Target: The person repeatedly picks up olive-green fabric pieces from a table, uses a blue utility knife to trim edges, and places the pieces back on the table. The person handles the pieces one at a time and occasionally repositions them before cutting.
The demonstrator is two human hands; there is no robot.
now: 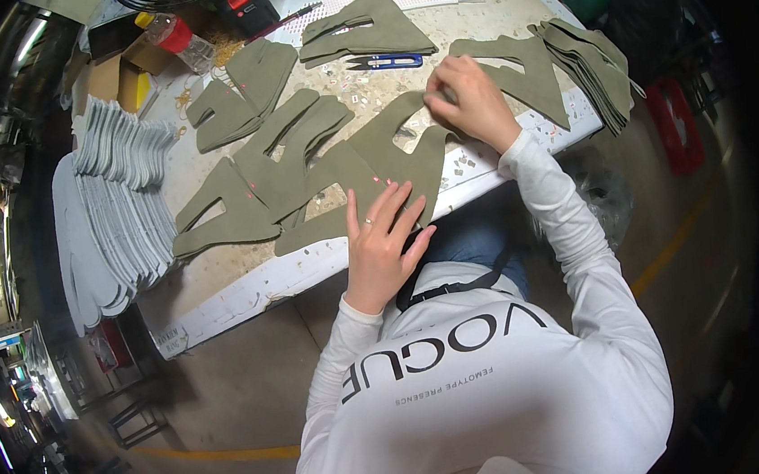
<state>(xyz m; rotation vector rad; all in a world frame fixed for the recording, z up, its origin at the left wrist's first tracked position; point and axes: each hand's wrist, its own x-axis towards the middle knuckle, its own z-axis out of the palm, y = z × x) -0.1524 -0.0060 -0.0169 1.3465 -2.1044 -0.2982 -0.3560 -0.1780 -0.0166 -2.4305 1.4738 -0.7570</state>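
My left hand (388, 247) lies with fingers stretched out on the near edge of an olive-green cut fabric piece (381, 151) that has a notched opening. At the far right end of that piece, my right hand (473, 102) has its fingers curled together against the tip. Whatever is between those fingertips is too small to make out. More olive pieces (225, 210) lie overlapping to the left, several with small red marks. Right of my right hand rests another olive piece (524, 80), beside a fanned stack of the same shape (595, 69).
Blue-handled thread snips (391, 61) lie beyond my hands, near a folded olive stack (366, 30). Tall stacks of light grey pieces (120, 214) line the table's left end. A plastic bottle (177, 40), a cardboard box (117, 79) and a black-red device (244, 7) stand at the back.
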